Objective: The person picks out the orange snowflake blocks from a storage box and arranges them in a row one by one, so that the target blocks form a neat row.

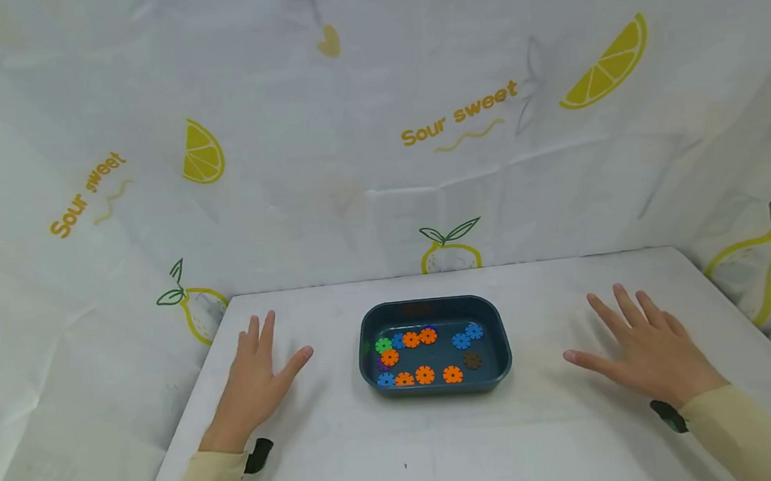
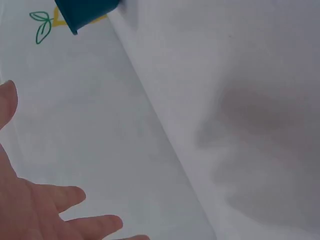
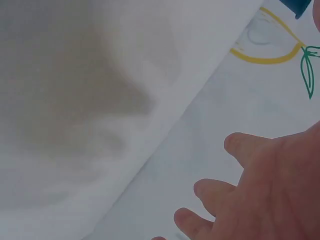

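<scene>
A dark blue-grey tray [image 1: 438, 389] with rounded corners sits in the middle of the table. Inside it lie several notched plastic discs, among them an orange disc [image 1: 425, 375], a green disc [image 1: 383, 345], a blue disc [image 1: 474, 332] and a brown disc [image 1: 472, 360]. To the tray's left, my left hand [image 1: 250, 387] is spread with fingers straight, holding nothing. My right hand [image 1: 652, 351] is spread likewise on the right side, apart from the tray. Both wrist views show the palms and a corner of the tray [image 2: 90, 12].
The white table [image 1: 349, 470] has its back edge against a hanging cloth [image 1: 289, 225] printed with lemons and lettering. The cloth also surrounds the table at both sides. A black wrist strap [image 1: 259, 456] shows at the left cuff, another strap [image 1: 668, 416] at the right.
</scene>
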A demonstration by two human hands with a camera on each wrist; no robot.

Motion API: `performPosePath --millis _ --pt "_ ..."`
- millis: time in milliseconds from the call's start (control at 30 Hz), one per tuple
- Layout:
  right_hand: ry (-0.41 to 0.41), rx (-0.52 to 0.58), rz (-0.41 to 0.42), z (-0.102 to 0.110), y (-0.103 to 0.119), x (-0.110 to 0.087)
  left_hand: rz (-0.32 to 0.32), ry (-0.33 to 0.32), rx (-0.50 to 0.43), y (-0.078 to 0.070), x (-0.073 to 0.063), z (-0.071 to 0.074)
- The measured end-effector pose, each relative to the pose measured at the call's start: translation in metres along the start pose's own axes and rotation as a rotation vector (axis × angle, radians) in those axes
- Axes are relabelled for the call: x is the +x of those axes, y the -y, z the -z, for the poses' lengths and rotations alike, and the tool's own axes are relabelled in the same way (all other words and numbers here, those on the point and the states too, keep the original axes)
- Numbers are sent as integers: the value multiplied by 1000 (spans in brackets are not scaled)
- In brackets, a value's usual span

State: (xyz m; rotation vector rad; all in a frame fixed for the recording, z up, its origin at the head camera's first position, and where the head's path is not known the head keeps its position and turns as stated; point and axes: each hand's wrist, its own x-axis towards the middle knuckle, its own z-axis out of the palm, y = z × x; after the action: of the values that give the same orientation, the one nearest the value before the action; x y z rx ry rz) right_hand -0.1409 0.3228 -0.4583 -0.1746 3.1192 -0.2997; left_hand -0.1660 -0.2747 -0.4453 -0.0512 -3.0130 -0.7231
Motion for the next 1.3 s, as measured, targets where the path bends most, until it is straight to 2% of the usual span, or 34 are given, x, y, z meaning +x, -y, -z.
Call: performPosePath --millis 167,300,400,500,633,800,933,1100,1300 --pt "49 98 56 10 16 18 -11 -18 -272 -11 11 -9" --pt "78 152 99 23 37 33 26 -9 -495 -24 22 -18" --pt "87 211 136 32 53 45 65 27 -687 -31 31 -27" --pt "81 261 175 39 70 56 89 91 -885 -36 39 -38" --pt "72 326 237 45 94 70 124 188 -1034 -39 48 -52" --pt "113 461 346 44 118 90 129 264 -1103 -44 56 -68" --pt "224 560 418 34 137 108 124 272 -1117 -46 62 -76" --pt "363 623 439 18 156 126 116 305 -1109 -47 65 -85" --pt "429 615 433 2 174 139 119 338 -1140 -45 66 -94"
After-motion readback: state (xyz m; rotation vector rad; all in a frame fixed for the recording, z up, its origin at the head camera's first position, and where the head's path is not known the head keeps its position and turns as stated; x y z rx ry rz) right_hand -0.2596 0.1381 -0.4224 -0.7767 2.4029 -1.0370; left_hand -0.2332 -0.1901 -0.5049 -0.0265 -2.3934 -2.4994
